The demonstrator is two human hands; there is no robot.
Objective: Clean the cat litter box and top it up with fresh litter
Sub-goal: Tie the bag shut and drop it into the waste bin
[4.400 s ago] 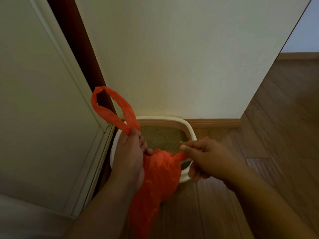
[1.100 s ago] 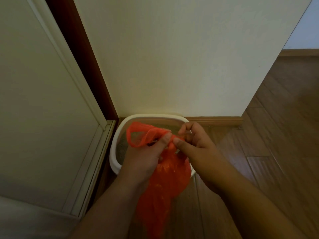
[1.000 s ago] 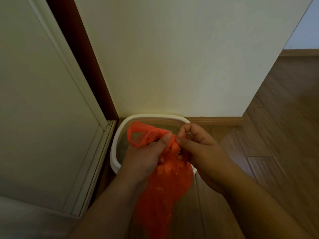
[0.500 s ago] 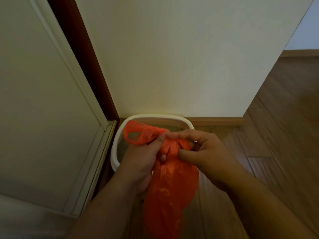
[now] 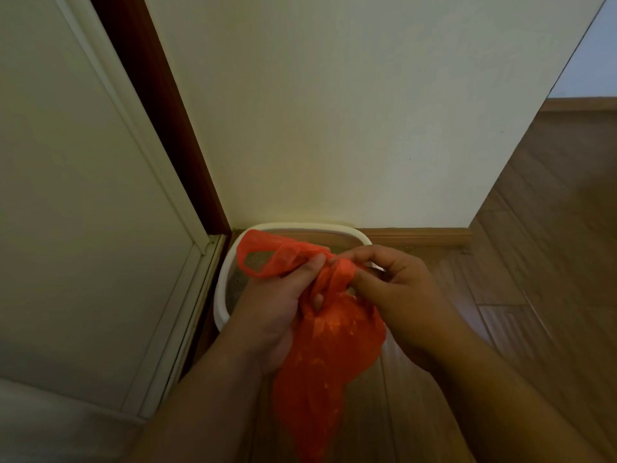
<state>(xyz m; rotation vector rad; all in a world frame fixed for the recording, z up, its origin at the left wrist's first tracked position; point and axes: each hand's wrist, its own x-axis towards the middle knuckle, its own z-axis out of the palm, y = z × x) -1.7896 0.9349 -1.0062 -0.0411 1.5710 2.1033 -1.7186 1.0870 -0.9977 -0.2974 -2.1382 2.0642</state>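
An orange plastic bag (image 5: pixel 329 349) hangs full between both hands, above the near edge of a white litter box (image 5: pixel 222 289). My left hand (image 5: pixel 277 305) pinches one bag handle, whose loop sticks out to the left over the box. My right hand (image 5: pixel 397 295) pinches the other handle at the bag's twisted neck. The two handles cross between my fingertips. A small patch of grey litter (image 5: pixel 238 284) shows inside the box; the bag and hands hide the rest.
The litter box sits in a corner against a cream wall (image 5: pixel 334 111) with a wooden skirting board (image 5: pixel 417 236). A white door panel (image 5: pixel 83 195) and dark red frame (image 5: pixel 157 105) stand at the left. Wood floor (image 5: pixel 551 262) spreads to the right.
Earlier the handles were pulled wide apart, one raised high at the left. Both hands have since come together at the bag's neck, working the handles across each other; the bag hangs slightly rounder.
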